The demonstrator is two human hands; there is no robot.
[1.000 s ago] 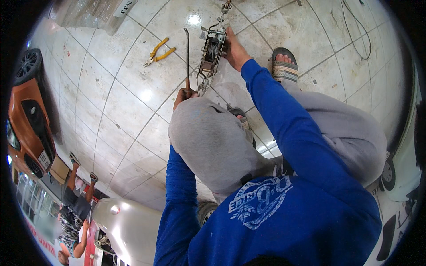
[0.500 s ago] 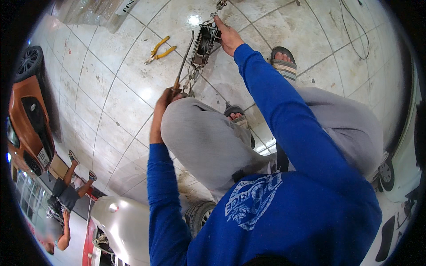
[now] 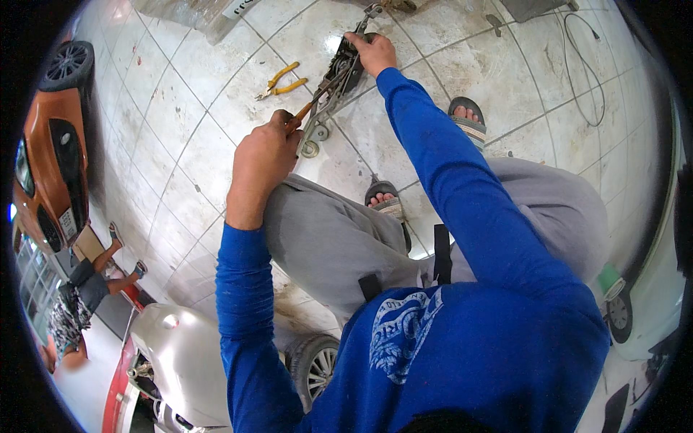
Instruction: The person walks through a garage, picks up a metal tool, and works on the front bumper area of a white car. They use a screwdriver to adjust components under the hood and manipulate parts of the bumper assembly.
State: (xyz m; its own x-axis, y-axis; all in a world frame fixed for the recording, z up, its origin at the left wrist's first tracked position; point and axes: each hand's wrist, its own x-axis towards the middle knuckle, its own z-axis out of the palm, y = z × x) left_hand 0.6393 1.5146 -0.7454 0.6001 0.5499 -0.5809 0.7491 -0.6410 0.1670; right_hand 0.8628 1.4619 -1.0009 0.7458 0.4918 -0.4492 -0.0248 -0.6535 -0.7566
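A low, dark metal floor jack [image 3: 355, 78] with small caster wheels at its near end lies on the tiles in front of me. My right hand [image 3: 377, 55] rests on its far right side, thumb stretched over the frame and the other fingers partly hidden. My left hand [image 3: 266, 160] is closed round the orange handle of a long pry tool [image 3: 306, 111], whose dark metal shaft reaches into the jack's frame. Its tip cannot be made out there. Yellow-handled pliers [image 3: 282, 84] lie on the floor left of the jack.
A thin cable [image 3: 586, 86] loops over the tiles at far right. My sandalled feet [image 3: 468, 115] stand close to the jack. An orange car [image 3: 54, 159] is at left, a person [image 3: 81, 296] at lower left, and a silver car [image 3: 180, 353] below. Plastic wrapping [image 3: 198, 18] lies at the top.
My left hand has come up and forward with the pry tool. The shaft, earlier beside the jack, now runs into its frame. My right hand stays at the jack.
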